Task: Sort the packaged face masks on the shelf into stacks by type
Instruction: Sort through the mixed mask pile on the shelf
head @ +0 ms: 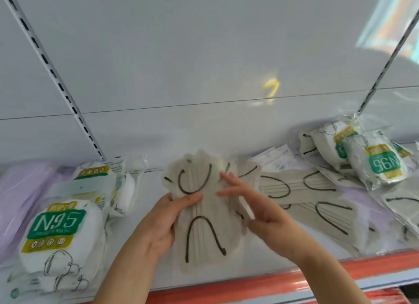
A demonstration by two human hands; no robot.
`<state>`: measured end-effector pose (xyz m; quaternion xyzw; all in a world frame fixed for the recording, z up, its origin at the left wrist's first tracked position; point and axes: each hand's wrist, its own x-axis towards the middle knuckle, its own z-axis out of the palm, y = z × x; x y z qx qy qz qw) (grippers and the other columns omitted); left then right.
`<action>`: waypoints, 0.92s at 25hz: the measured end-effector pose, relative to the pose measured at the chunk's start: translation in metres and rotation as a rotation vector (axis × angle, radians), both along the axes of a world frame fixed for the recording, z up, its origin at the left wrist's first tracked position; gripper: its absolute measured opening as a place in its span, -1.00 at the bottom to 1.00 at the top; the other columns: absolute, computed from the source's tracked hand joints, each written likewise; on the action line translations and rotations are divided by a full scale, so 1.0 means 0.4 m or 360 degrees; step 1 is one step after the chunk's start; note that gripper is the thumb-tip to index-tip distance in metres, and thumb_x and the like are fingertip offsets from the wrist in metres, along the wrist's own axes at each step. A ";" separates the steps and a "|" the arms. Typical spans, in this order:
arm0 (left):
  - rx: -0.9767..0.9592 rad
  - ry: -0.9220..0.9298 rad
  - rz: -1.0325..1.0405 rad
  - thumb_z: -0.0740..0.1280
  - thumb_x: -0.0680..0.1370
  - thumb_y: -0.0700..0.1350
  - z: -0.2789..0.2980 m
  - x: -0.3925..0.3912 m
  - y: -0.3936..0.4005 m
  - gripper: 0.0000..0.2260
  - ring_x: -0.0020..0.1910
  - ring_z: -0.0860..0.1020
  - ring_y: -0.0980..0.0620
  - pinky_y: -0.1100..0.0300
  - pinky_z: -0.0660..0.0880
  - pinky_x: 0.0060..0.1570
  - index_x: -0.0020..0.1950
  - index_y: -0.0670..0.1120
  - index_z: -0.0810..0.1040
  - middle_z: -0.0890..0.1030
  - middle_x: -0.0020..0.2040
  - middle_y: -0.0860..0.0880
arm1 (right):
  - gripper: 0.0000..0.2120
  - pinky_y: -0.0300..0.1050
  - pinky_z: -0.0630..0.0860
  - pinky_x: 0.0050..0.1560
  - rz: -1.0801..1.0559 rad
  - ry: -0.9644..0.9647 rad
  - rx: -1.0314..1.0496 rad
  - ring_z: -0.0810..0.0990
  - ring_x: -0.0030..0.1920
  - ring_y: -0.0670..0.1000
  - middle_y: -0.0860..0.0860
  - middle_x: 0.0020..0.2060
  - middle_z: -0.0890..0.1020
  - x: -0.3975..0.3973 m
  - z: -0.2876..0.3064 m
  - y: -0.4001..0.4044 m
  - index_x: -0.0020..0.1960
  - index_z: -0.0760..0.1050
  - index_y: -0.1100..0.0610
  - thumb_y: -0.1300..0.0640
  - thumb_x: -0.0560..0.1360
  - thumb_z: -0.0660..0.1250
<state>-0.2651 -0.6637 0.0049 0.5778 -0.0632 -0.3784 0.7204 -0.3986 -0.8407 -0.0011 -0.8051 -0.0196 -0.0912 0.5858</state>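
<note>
Beige masks (205, 215) sit bunched over the shelf (140, 272) middle. My left hand (162, 222) has a grip pinching their edge, right hand (256, 204) lies flat-fingered on top, probably squaring them up. White N95 packs (61, 231) wait left.

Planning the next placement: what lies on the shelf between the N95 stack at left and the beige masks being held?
Head view: a small clear packet with a white mask, then bare shelf up to the beige masks.
</note>
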 end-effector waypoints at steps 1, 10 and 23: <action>-0.0037 -0.0139 0.0176 0.47 0.37 -0.21 0.003 0.012 0.005 -0.67 0.00 0.73 -0.08 0.10 0.68 -0.08 0.14 -0.18 0.68 0.73 0.06 -0.19 | -0.28 0.15 0.03 0.58 -0.0188 -0.0041 0.0165 0.11 0.56 -0.19 -0.24 0.51 0.29 -0.002 0.001 -0.005 0.36 0.46 -0.13 0.40 0.30 0.17; 0.0387 -0.0774 0.0559 0.67 0.27 0.03 -0.001 0.055 0.048 -0.67 -0.06 0.72 0.04 0.17 0.60 -0.03 -0.07 -0.05 0.72 0.77 -0.13 0.01 | -0.21 -0.18 0.04 0.53 -0.0529 0.0274 -0.1038 0.08 0.58 -0.07 -0.16 0.56 0.17 0.089 0.001 0.007 0.59 -0.01 -0.15 -0.40 0.48 0.18; 0.0026 0.0195 0.0222 0.27 0.63 0.12 -0.003 0.027 0.045 -0.63 0.08 0.70 -0.14 -0.06 0.54 0.19 0.20 -0.12 0.67 0.73 0.10 -0.18 | -0.77 -0.30 0.46 0.25 -0.0286 -0.0631 -0.0927 0.55 0.24 -0.24 -0.24 0.12 0.66 0.092 -0.019 0.060 0.09 0.68 -0.04 -0.10 0.56 0.34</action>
